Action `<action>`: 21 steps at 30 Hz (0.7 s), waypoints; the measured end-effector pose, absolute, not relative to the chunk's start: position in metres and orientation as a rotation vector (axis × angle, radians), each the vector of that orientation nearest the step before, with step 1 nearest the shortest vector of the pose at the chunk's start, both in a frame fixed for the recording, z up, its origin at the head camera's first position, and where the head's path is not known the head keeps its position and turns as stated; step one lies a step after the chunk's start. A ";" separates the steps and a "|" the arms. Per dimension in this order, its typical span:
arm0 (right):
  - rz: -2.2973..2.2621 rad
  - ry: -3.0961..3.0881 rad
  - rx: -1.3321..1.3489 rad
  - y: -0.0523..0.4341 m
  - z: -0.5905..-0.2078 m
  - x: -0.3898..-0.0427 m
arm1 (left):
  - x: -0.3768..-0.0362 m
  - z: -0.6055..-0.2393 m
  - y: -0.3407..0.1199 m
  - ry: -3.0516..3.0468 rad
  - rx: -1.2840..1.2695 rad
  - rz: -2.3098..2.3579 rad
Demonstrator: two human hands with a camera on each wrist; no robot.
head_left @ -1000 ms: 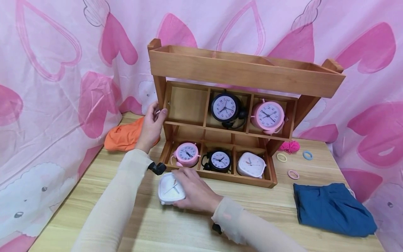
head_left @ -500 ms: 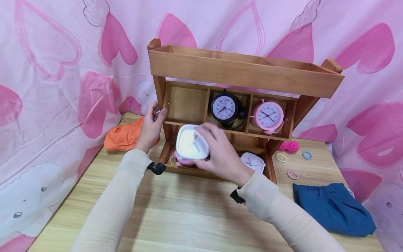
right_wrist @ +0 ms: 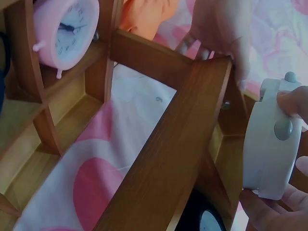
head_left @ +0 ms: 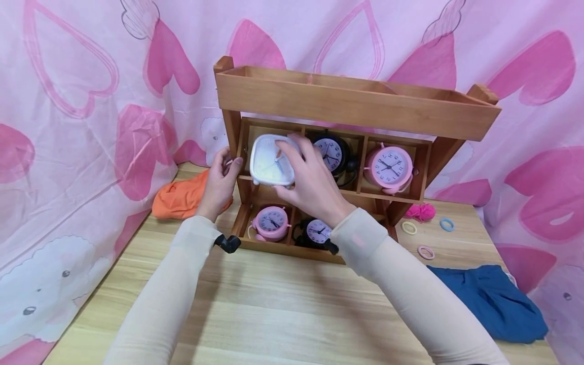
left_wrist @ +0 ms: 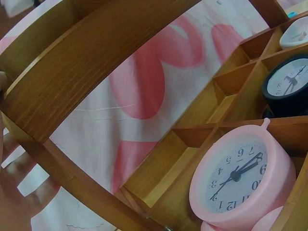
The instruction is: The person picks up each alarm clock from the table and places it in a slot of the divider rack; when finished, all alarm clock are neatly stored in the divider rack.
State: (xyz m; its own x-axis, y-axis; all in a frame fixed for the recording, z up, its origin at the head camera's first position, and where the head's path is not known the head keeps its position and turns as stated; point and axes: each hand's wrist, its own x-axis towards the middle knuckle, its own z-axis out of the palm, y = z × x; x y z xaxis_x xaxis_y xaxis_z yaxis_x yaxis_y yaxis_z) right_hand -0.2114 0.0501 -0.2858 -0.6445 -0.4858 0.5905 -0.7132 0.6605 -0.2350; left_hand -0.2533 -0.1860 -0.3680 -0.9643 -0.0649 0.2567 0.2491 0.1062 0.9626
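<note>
My right hand (head_left: 317,190) grips a white square alarm clock (head_left: 266,165) by its edges, in front of the left compartment of the wooden shelf's (head_left: 356,104) middle tier. In the right wrist view, the clock (right_wrist: 269,144) shows its side between thumb and fingers. My left hand (head_left: 218,187) holds the shelf's left side post. Beside the held clock, a black alarm clock (head_left: 332,154) and a pink alarm clock (head_left: 390,167) fill the other middle compartments. Below sit another pink clock (head_left: 271,223) and black clock (head_left: 318,230). A second white clock (left_wrist: 296,33) is hidden by my right arm in the head view.
An orange cloth (head_left: 182,197) lies left of the shelf. To the right are a bright pink yarn bundle (head_left: 421,212), several small rings (head_left: 426,252) and a folded blue cloth (head_left: 497,309). A heart-print curtain (head_left: 137,76) hangs behind the table (head_left: 260,309).
My right hand has lifted the white clock from the tabletop in front of the shelf, up past the lower tier to the middle tier's left compartment. My left hand has stayed on the post.
</note>
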 end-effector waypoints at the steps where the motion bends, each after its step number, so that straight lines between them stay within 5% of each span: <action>1: 0.617 -2.396 0.927 0.048 -0.285 -0.214 | -0.253 -0.367 -0.186 -2.147 -0.186 -1.945; 21: 0.262 -2.448 0.873 0.022 -0.300 -0.247 | -0.234 -0.343 -0.180 -2.196 -0.177 -1.933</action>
State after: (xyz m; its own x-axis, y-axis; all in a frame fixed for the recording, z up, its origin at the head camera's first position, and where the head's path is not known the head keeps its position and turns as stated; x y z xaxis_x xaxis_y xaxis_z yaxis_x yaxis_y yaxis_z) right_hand -0.2470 0.0224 -0.3003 -0.6550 -0.5329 0.5357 -0.6343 0.7731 -0.0065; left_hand -0.2341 -0.1801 -0.3435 -0.9706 -0.0484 0.2358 0.2277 0.1326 0.9646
